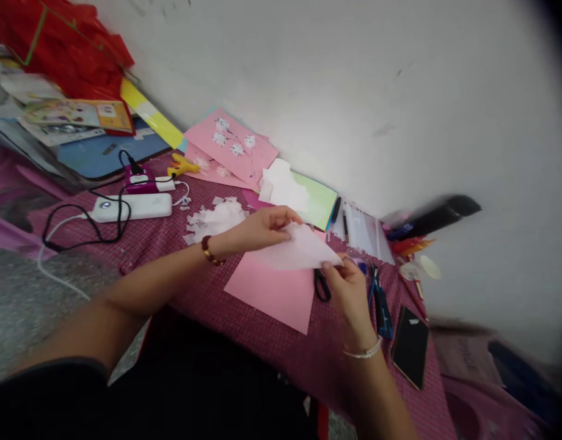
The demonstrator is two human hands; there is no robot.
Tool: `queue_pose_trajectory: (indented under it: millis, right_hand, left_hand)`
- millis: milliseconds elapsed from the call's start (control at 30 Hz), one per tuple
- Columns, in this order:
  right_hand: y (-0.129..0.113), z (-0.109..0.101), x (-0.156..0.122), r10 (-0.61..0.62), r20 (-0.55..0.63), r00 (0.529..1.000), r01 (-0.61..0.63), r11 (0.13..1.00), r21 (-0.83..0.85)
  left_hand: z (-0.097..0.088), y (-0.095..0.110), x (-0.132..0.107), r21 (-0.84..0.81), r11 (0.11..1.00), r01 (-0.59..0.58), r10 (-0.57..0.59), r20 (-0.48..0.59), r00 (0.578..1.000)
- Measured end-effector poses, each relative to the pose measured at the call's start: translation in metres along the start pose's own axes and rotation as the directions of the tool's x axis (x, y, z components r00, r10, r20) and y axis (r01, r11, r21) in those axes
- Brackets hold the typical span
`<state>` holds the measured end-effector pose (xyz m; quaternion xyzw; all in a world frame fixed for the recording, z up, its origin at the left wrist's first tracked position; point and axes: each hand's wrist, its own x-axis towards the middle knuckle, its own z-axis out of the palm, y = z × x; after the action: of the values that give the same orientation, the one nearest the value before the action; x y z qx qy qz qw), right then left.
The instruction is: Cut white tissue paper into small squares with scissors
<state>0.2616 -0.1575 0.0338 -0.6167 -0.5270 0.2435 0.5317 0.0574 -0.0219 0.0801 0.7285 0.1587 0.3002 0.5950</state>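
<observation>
Between my two hands a thin white sheet of paper (pixel 303 249) is held up, tilted, above the table. My left hand (pixel 265 231) pinches its upper left edge, and my right hand (pixel 349 284) has the right corner between thumb and fingers. Under it lies a sheet of pink paper (pixel 272 293), partly covered. A heap of torn white paper pieces (pixel 217 219) is left of my left hand. Black scissor handles (pixel 322 286) show just beside my right hand; their blades are hidden.
Pink cards with white flowers (pixel 235 143) lean by the wall, near green paper (pixel 315 198). At left are a white power strip (pixel 132 206) and tangled cables. A blue stapler-like tool (pixel 382 311) and a dark phone (pixel 412 347) lie at right on the checked tablecloth (pixel 253 333).
</observation>
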Motion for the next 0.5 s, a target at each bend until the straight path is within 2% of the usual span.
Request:
queue_pose_trajectory:
  millis: [67,133,167,233,333,400,500]
  right_hand:
    - [-0.011,-0.005,-0.016,-0.051,-0.034,0.998,0.050,0.998,-0.029]
    - [-0.013,-0.005,-0.039,-0.138,0.021,0.990,0.140,0.980,-0.144]
    - [-0.012,-0.004,-0.051,-0.168,0.079,0.983,0.182,0.958,-0.224]
    - [-0.006,0.001,-0.072,-0.185,0.201,0.962,0.248,0.900,-0.359]
    - [0.006,0.009,-0.094,-0.131,0.300,0.945,0.260,0.857,-0.445]
    - [0.011,0.012,-0.101,-0.098,0.318,0.943,0.243,0.856,-0.457]
    - [0.013,0.013,-0.102,-0.081,0.345,0.935,0.236,0.869,-0.436]
  left_hand:
    - [0.001,-0.001,-0.017,0.257,0.956,-0.141,0.149,-0.013,0.989]
    - [0.005,-0.014,-0.045,0.438,0.868,-0.232,0.247,0.023,0.969]
    - [0.009,-0.024,-0.060,0.524,0.815,-0.249,0.254,0.064,0.965]
    - [0.016,-0.043,-0.089,0.667,0.722,-0.182,0.180,0.072,0.981]
    - [0.028,-0.063,-0.124,0.724,0.682,-0.099,0.081,0.060,0.995]
    - [0.032,-0.070,-0.138,0.698,0.714,-0.060,0.031,0.053,0.998]
    - [0.032,-0.071,-0.146,0.634,0.773,-0.024,0.003,0.034,0.999]
